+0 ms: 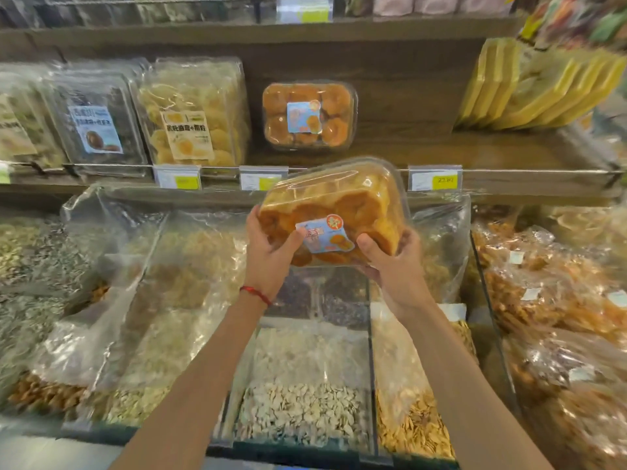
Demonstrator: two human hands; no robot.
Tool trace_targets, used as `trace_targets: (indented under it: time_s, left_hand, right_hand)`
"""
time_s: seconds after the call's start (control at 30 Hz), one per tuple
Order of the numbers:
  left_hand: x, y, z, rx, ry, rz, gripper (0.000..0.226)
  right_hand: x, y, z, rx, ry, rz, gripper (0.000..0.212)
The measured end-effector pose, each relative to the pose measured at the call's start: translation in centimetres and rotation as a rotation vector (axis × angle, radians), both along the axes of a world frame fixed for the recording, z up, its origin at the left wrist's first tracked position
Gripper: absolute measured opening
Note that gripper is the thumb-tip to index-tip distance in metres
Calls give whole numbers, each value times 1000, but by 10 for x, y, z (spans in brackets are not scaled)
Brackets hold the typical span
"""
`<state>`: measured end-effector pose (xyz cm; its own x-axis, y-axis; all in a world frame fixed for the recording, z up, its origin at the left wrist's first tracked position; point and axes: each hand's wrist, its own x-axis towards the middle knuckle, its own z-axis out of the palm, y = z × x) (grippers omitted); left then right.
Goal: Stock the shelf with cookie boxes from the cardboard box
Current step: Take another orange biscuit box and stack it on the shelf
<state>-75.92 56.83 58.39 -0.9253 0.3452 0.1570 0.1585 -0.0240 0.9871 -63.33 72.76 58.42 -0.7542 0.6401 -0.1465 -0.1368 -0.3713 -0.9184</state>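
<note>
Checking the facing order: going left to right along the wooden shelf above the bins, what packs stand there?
Cut-off pack, dark cookie pack, pale cookie pack, orange cookie box, a gap, yellow packs. The held box is in front of the shelf, not on it.

Clear, glossy moulded plastic on the held cookie box (pixel 334 205), with a smooth printed paper label (pixel 325 237). Same shiny plastic on the cookie box on the shelf (pixel 308 115). Dark, matt wood grain across the shelf (pixel 441 154), edged by a thin metal wire rail (pixel 509 171). Clear plastic sleeves over the price tags (pixel 435 178). Crinkled, glossy film for the bin liner bags (pixel 112 266); smooth transparent bin walls (pixel 372 334). Red thread for the bracelet (pixel 256 294).
</note>
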Motion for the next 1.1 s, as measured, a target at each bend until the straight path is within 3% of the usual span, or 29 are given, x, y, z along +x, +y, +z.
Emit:
trace_targets:
  time_s: [0.17,0.3,0.43,0.63,0.77,0.9,1.1]
  left_hand:
    - [-78,11,15,-28,64,-50,76]
    - [-123,24,34,-53,101,-52,96]
    - [-159,42,55,-73,170,-8,97]
    - [-204,72,80,-145,249,91,101]
    - [-229,86,77,-261,259,142,102]
    - [-240,91,62,-365,233,185,99]
    - [-245,97,51,-377,241,217,93]
  right_hand:
    - [-67,5,10,107,-23,-35,102]
    - [-107,19,20,233,-31,-58,95]
    - [-149,38,35,340,-74,-111,100]
    - [-199,67,55,470,-151,-100,68]
    - [-221,82,58,651,-393,-62,74]
    - [-235,88,53,927,-820,-22,78]
    - [-244,93,44,967,-911,-14,79]
